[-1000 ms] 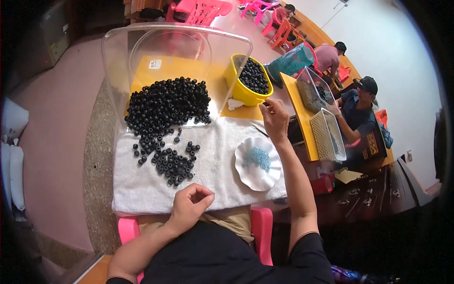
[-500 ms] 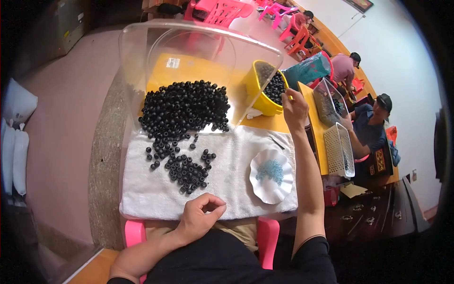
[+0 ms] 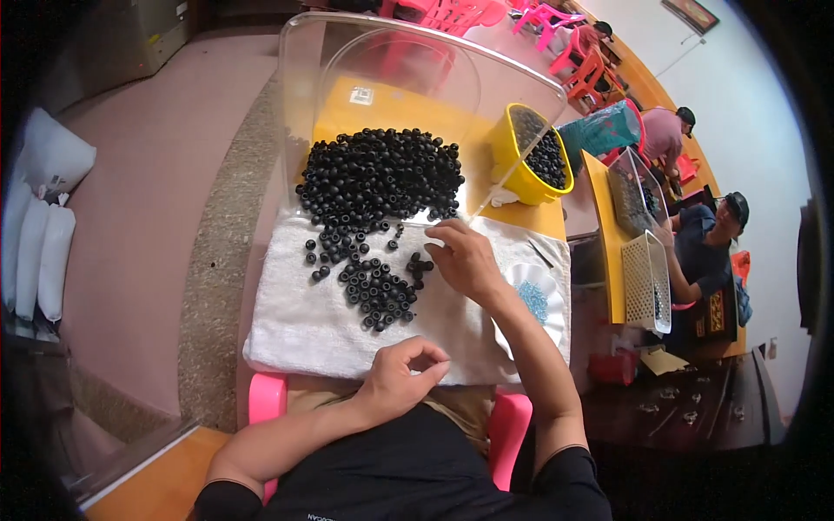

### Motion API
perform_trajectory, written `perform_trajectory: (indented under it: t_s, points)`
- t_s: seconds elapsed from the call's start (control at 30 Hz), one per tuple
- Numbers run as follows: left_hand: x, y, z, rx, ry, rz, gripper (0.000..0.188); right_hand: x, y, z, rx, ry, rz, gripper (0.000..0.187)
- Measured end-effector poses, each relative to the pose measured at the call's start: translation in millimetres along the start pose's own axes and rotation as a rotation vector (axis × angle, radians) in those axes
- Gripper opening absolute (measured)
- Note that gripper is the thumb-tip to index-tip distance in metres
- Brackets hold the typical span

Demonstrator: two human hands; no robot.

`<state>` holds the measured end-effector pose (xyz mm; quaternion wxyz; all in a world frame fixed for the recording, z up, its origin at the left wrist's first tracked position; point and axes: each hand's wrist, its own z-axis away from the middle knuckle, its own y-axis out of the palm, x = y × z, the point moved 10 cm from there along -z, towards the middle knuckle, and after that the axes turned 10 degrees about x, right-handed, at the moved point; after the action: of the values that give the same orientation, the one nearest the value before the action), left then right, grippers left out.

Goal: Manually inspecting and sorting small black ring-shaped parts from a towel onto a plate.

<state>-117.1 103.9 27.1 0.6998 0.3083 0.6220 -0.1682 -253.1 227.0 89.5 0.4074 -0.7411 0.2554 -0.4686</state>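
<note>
My left hand (image 3: pixel 401 378) is at the towel's near edge, thumb and forefinger curled together; anything between them is hidden. Just right of the small black beads (image 3: pixel 382 295), my right hand (image 3: pixel 469 265) reaches over the white towel (image 3: pixel 291 304), its thumb and forefinger a little apart and nothing visible between them. Beyond, a large heap of black beads (image 3: pixel 382 174) spills from the clear plastic bin (image 3: pixel 512 74) onto the towel. My right forearm partly covers a white scalloped dish (image 3: pixel 552 291) of tiny light blue beads (image 3: pixel 532 301).
A yellow tub (image 3: pixel 527 187) of black beads stands right of the bin. Near the dish lies a thin dark tool (image 3: pixel 540 253). Farther right, a co-worker (image 3: pixel 704 247) sits by a white perforated basket (image 3: pixel 645 286). White sacks (image 3: pixel 43 252) lie at far left.
My right hand has left the yellow tub's rim and come leftward and nearer, to the beads on the towel. My left hand keeps its pose. The whole view has shifted.
</note>
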Motion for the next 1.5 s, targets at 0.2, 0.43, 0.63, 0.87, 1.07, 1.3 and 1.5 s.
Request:
perform_trajectory:
  t_s: [0.2, 0.43, 0.63, 0.87, 1.07, 1.3, 1.5]
  points:
    - [-10, -2, 0, -0.005, 0.02, -0.009, 0.01, 12, 33, -27, 0.273, 0.044, 0.198, 0.027]
    - [-23, -4, 2, -0.007, 0.039, 0.003, 0.009, 33, 54, -38, 0.474, 0.092, 0.369, 0.025]
    - [-25, -9, 1, -0.035, 0.051, 0.007, 0.008, 27, 54, -32, 0.409, 0.073, 0.367, 0.025]
    - [-18, -51, -4, -0.278, 0.147, 0.261, 0.018, 69, 2, 26, 0.203, -0.001, -0.167, 0.031]
    - [-20, -46, -5, -0.232, 0.149, 0.238, 0.02, 103, -11, 68, 0.17, -0.115, -0.227, 0.035]
    - [-6, -32, -10, -0.119, 0.082, 0.309, 0.016, 104, -12, 94, 0.089, -0.06, -0.195, 0.031]
    - [-4, -33, -8, -0.145, 0.072, 0.348, 0.015, 110, -11, 108, -0.106, -0.116, -0.079, 0.031]
